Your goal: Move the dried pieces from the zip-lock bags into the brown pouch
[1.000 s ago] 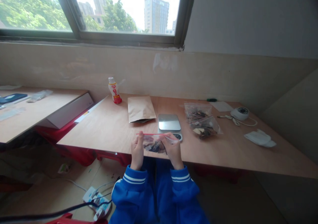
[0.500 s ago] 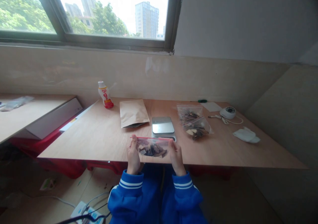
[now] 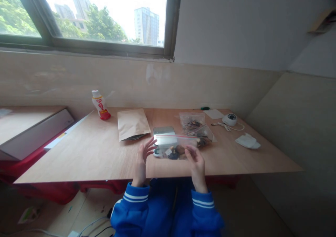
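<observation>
A clear zip bag [image 3: 176,151] of dark and brown dried pieces is held up in front of me, its red-lined zip edge on top. My right hand [image 3: 197,161] pinches the bag's right side between thumb and fingers. At the bag's left edge, my left hand [image 3: 143,160] is open with fingers spread; it holds nothing. Behind the bag sits a kitchen scale [image 3: 164,130] with a silver plate, partly covered by the bag. Two similar zip bags [image 3: 193,120] of dried pieces lie overlapping on the table to the right of the scale.
A brown paper pouch [image 3: 133,124] lies left of the scale, near a red and white bottle [image 3: 101,105]. On the right are a white dome camera [image 3: 229,119] with cables, a crumpled white tissue [image 3: 248,141], a white sheet [image 3: 214,114] and a green-handled tool [image 3: 205,108].
The zip bag has moved right and up, in front of the scale. My left hand has let go and spread its fingers; the right hand still holds the bag. The view has shifted right.
</observation>
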{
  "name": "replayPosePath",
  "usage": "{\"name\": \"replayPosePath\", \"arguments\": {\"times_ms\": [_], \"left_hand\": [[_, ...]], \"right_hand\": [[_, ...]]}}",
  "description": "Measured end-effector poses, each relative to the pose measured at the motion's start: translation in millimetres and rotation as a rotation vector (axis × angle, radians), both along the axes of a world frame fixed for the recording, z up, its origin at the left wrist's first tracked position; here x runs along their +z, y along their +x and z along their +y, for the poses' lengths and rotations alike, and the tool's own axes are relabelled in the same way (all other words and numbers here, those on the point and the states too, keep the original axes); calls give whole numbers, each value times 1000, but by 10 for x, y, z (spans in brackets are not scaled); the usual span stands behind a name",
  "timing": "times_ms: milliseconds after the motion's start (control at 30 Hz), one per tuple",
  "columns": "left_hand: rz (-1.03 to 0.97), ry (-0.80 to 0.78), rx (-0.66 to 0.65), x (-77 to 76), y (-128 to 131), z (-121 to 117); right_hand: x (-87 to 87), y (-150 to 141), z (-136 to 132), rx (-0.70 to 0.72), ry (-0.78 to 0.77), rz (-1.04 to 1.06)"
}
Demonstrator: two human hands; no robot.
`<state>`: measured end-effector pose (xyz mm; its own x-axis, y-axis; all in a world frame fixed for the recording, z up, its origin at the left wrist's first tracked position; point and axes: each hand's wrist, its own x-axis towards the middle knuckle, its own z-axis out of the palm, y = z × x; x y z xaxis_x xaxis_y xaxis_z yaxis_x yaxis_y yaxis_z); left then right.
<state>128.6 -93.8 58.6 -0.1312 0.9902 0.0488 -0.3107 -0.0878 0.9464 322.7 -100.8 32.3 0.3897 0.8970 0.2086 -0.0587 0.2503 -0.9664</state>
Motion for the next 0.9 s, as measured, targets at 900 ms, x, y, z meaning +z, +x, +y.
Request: {"name": "replayPosePath", "arguments": {"times_ms": [900], "left_hand": [[159, -290, 248, -480, -703, 197]], "right_hand": [[-623, 578, 88, -489, -241, -1173]]}}
